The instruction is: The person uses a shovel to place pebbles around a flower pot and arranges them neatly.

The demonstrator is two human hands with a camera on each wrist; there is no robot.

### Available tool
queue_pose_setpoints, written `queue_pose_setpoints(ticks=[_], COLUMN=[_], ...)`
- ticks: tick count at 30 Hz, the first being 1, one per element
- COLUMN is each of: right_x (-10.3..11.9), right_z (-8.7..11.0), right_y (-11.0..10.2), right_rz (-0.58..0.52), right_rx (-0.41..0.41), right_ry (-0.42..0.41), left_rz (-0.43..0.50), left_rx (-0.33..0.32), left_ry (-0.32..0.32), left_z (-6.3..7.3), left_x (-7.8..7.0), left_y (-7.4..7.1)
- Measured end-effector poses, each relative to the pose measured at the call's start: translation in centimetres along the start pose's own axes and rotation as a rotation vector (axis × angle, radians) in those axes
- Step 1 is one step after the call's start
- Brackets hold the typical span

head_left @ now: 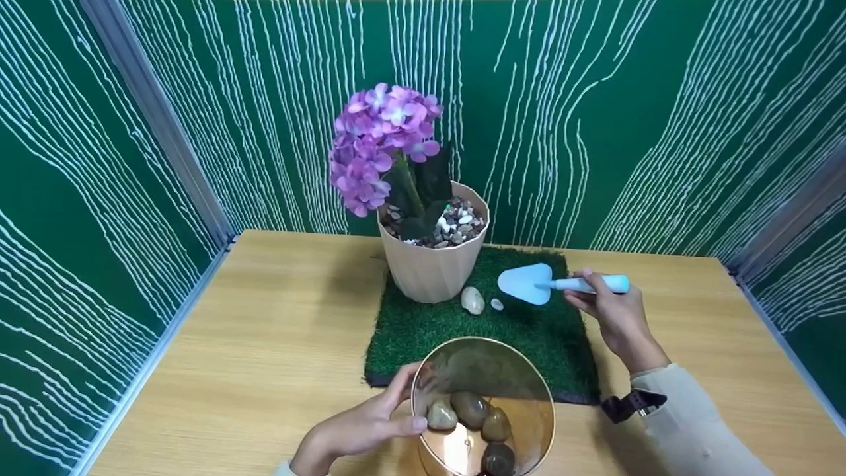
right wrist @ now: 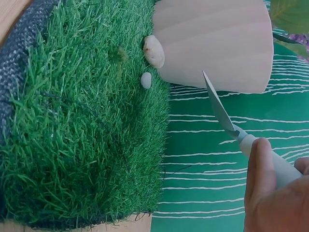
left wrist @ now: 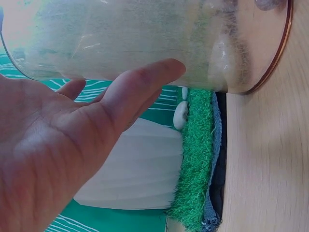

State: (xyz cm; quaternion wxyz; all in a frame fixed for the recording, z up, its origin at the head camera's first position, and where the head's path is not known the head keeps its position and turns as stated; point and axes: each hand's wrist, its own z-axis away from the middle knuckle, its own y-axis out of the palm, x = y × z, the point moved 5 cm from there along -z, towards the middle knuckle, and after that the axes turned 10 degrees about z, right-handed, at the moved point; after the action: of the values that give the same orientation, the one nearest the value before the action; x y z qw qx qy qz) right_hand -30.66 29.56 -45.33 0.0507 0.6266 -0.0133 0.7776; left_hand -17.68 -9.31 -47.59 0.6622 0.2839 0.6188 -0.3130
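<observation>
A small light-blue trowel (head_left: 538, 284) with a pale, rounded handle is held in the fingers of the right hand (head_left: 618, 317). It is raised above the right part of a green turf mat (head_left: 423, 334), its rounded blade pointing left toward a ribbed pot (head_left: 429, 271); the right wrist view shows the blade nearly edge-on, tilted and clear of the grass.

A clear, amber-tinted round vessel (head_left: 486, 365) stands upright on the counter (head_left: 277, 330), just on the mat's near side. Smooth brown and olive stones (head_left: 470, 410) lie inside. The left hand (head_left: 370, 423) holds its side.
</observation>
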Motion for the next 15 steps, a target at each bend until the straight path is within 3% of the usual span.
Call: queue_pose_setpoints(ticks=[9, 15], right_x=[0.01, 0.62], right_z=[-0.04, 0.45], right_y=[0.01, 0.19], right_rz=[0.047, 0.034], right_rx=[-0.013, 0.009], right_ry=[-0.049, -0.034], left_rz=[-0.008, 0.005], left_rx=[0.0, 0.006], left_ry=[-0.013, -0.013], left_z=[0.14, 0.1], left_x=[-0.02, -0.04], left_y=[0.02, 0.02])
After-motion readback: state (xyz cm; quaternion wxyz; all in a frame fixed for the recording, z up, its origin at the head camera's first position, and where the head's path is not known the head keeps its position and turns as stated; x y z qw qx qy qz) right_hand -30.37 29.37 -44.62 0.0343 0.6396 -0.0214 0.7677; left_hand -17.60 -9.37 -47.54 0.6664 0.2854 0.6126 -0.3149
